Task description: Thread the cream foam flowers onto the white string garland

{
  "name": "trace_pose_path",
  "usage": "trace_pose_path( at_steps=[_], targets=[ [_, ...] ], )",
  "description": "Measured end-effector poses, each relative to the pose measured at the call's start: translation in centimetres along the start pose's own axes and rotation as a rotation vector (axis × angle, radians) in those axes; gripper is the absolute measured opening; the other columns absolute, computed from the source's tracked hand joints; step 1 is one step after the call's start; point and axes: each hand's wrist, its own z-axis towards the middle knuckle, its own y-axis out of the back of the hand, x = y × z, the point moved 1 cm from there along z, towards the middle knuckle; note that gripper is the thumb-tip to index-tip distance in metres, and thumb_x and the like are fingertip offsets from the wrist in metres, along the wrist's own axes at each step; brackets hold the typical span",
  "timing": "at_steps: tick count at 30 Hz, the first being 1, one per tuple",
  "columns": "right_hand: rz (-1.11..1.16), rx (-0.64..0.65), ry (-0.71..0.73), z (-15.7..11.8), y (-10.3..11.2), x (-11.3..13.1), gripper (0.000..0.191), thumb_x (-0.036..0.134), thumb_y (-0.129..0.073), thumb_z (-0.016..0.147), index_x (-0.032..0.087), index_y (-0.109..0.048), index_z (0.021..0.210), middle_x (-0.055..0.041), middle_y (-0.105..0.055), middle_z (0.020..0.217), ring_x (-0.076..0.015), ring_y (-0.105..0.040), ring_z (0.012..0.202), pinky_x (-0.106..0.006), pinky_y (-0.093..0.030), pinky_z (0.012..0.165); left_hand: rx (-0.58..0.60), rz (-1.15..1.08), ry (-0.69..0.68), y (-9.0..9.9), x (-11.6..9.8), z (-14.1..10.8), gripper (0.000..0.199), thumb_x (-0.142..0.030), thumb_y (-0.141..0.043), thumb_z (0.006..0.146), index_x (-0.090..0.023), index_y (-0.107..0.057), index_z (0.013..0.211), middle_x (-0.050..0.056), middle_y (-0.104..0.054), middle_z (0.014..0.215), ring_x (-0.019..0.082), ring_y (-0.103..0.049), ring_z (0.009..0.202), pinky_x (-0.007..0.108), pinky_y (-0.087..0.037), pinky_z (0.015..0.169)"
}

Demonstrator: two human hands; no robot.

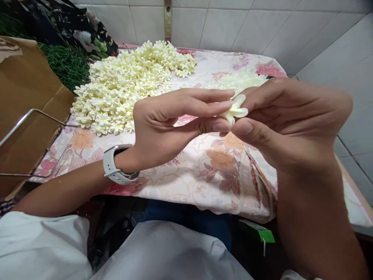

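Note:
Between my two hands, above the table, is a small cream-white flower (237,111) with rounded petals. My left hand (177,116) pinches it from the left between thumb and fingers. From the other side, my right hand (288,120) is closed with thumb and fingertips at the flower; what its fingertips grip is partly hidden. A big heap of the same flowers (116,89) lies behind and left of my left hand. Behind my right hand, a paler pile of white petal-like pieces (236,81) is partly covered by the hand.
A floral tablecloth (175,179) covers the table, which stands against a tiled wall (227,27). On the left are a cardboard box (26,105), a bent metal wire frame (17,128), green plastic stems (65,66) and dark flowered fabric (84,31).

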Motion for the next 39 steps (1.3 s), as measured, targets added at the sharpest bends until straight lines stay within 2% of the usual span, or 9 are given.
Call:
trace_pose_path(
  at_steps=[3, 6, 12, 18, 22, 25, 33, 37, 39],
  targets=[
    [-0.027, 0.010, 0.060, 0.0, 0.1, -0.3, 0.032, 0.003, -0.090, 0.077, 0.033, -0.088, 0.087, 0.0011, -0.073, 0.071, -0.0213, -0.065, 0.059, -0.041, -0.054, 0.049, 0.035, 0.070, -0.133, 0.4, 0.8, -0.2, 0.021, -0.043, -0.069, 0.107, -0.030, -0.077, 0.121, -0.011, -0.081, 0.132, 0.019, -0.082, 0.123, 0.033, -0.073, 0.102],
    [-0.034, 0.022, 0.060, 0.0, 0.3, -0.5, 0.036, 0.002, -0.091, 0.077, 0.034, -0.089, 0.094, 0.0016, -0.075, 0.073, -0.0222, -0.066, 0.060, -0.042, -0.055, 0.049, 0.006, 0.045, -0.145, 0.5, 0.8, -0.3, 0.017, -0.034, -0.072, 0.106, -0.028, -0.076, 0.121, -0.012, -0.081, 0.133, 0.018, -0.083, 0.120, 0.031, -0.074, 0.100],
    [-0.011, 0.042, 0.066, 0.0, 0.6, -0.7, 0.035, 0.011, -0.098, 0.076, 0.035, -0.091, 0.100, 0.0003, -0.077, 0.075, -0.0247, -0.069, 0.060, -0.045, -0.055, 0.049, 0.045, 0.122, -0.128, 0.4, -0.2, -0.6, 0.026, -0.042, -0.061, 0.110, -0.031, -0.075, 0.130, -0.012, -0.077, 0.140, 0.024, -0.079, 0.130, 0.036, -0.073, 0.102],
    [-0.017, -0.012, 0.107, -0.1, 0.3, -1.0, 0.031, 0.015, -0.102, 0.073, 0.036, -0.091, 0.094, 0.0004, -0.075, 0.070, -0.0247, -0.066, 0.055, -0.047, -0.051, 0.044, 0.064, 0.143, -0.124, 0.4, -0.9, -0.6, 0.039, -0.046, -0.058, 0.111, -0.047, -0.063, 0.151, -0.016, -0.077, 0.136, 0.020, -0.079, 0.129, 0.035, -0.070, 0.108],
    [0.011, 0.002, 0.119, -0.1, 0.1, -1.4, 0.029, 0.017, -0.100, 0.076, 0.037, -0.092, 0.096, 0.0003, -0.077, 0.071, -0.0249, -0.068, 0.055, -0.047, -0.053, 0.045, 0.047, 0.147, -0.137, 0.2, -0.9, -0.7, 0.047, -0.049, -0.057, 0.112, -0.054, -0.054, 0.158, -0.016, -0.076, 0.136, 0.020, -0.078, 0.130, 0.033, -0.069, 0.110],
    [0.059, 0.018, 0.108, -0.2, -0.1, -1.6, 0.031, 0.015, -0.098, 0.077, 0.038, -0.091, 0.097, 0.0014, -0.080, 0.074, -0.0248, -0.070, 0.055, -0.046, -0.056, 0.046, 0.037, 0.155, -0.150, 0.0, -0.9, -0.9, 0.049, -0.048, -0.057, 0.112, -0.053, -0.052, 0.160, -0.014, -0.076, 0.136, 0.022, -0.079, 0.130, 0.034, -0.070, 0.107],
    [0.124, 0.002, 0.076, -0.4, -0.4, -1.9, 0.036, 0.007, -0.093, 0.074, 0.037, -0.091, 0.094, 0.0019, -0.080, 0.076, -0.0240, -0.070, 0.054, -0.043, -0.057, 0.045, 0.031, 0.125, -0.087, -0.1, -1.4, -1.1, 0.035, -0.044, -0.056, 0.112, -0.040, -0.066, 0.145, -0.013, -0.075, 0.137, 0.021, -0.081, 0.123, 0.033, -0.073, 0.097],
    [0.126, -0.001, 0.035, -0.6, -0.5, -1.7, 0.039, 0.003, -0.090, 0.074, 0.035, -0.090, 0.094, 0.0026, -0.081, 0.078, -0.0228, -0.072, 0.055, -0.042, -0.059, 0.044, 0.055, 0.132, -0.072, -0.2, -1.4, -1.1, 0.038, -0.047, -0.048, 0.113, -0.038, -0.063, 0.147, -0.013, -0.074, 0.139, 0.026, -0.077, 0.130, 0.039, -0.073, 0.098],
    [0.121, -0.008, 0.006, -0.7, -0.6, -1.4, 0.033, 0.008, -0.094, 0.076, 0.035, -0.090, 0.094, 0.0024, -0.080, 0.079, -0.0221, -0.073, 0.056, -0.040, -0.061, 0.045, 0.046, 0.120, -0.067, -0.2, -1.3, -1.2, 0.036, -0.047, -0.050, 0.113, -0.039, -0.064, 0.145, -0.015, -0.074, 0.139, 0.026, -0.078, 0.129, 0.044, -0.072, 0.102]
  ],
)
